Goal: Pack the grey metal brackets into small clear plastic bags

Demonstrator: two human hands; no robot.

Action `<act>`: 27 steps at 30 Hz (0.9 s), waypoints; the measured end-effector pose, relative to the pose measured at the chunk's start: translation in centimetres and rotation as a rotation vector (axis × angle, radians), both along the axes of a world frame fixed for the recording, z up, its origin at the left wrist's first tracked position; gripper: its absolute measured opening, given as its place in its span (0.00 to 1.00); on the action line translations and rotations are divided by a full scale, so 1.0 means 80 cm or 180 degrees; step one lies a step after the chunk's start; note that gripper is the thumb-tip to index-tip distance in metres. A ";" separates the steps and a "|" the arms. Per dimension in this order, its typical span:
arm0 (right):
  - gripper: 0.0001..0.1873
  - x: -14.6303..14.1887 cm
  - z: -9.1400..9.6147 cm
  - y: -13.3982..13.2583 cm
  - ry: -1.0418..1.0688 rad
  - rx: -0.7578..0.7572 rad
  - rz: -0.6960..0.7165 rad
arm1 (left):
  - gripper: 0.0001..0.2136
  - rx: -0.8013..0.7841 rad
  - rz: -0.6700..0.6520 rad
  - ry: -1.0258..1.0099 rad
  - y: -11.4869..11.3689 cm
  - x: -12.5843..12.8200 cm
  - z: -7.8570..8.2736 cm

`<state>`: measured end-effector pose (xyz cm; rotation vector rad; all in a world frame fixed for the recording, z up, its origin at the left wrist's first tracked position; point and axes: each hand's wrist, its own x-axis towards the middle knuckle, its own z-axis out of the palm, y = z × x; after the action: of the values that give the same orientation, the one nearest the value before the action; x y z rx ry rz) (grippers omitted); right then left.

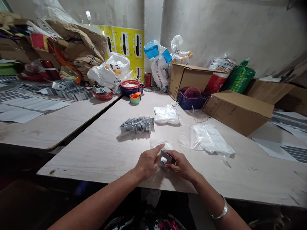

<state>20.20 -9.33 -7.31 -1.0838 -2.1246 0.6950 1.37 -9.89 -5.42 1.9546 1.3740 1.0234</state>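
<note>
A small grey bent bracket (pixel 165 157) with a cut-out is held low over the front of the table between my two hands. My right hand (pixel 179 164) grips its right side between thumb and fingers. At its left edge, my left hand (pixel 148 162) has closed fingers on it, with the index finger stretched forward; the thumb is partly hidden. Just beyond my fingertips lies a clear plastic bag (pixel 154 142). Farther off is a row of bagged grey brackets (pixel 136 125). A stack of clear bags (pixel 167 115) sits to the right of that row.
A larger pack of clear bags (pixel 208 139) lies to the right. Toward the back stand a tape roll (pixel 134 98), a red basket (pixel 103 95), a blue basket (pixel 189 101) and open cardboard boxes (pixel 237 108). Loose brackets (pixel 72 91) cover part of the left table, across a gap.
</note>
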 end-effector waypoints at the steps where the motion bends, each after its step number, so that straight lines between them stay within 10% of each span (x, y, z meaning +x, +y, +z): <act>1: 0.21 0.001 0.002 -0.001 0.0092 -0.0145 0.0109 | 0.20 0.0047 -0.0242 0.0123 -0.001 -0.001 0.001; 7: 0.26 0.013 0.009 -0.001 0.0786 -0.1298 0.0818 | 0.13 0.0107 -0.0548 0.0596 0.003 -0.001 0.001; 11: 0.22 0.020 0.005 0.001 0.1262 -0.1587 0.0187 | 0.11 0.0368 -0.0417 0.0736 0.006 -0.004 -0.002; 16: 0.08 0.010 0.010 -0.006 0.1636 -0.1481 -0.0578 | 0.10 0.0821 -0.0342 0.1222 -0.001 -0.009 0.004; 27: 0.06 -0.014 0.010 -0.032 0.0271 -0.0094 -0.0963 | 0.05 0.1144 0.0019 0.2604 -0.018 -0.003 0.019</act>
<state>19.06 -11.86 -6.51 -1.3319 -1.8314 0.6168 1.16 -11.30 -3.92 2.8240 1.6691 0.4819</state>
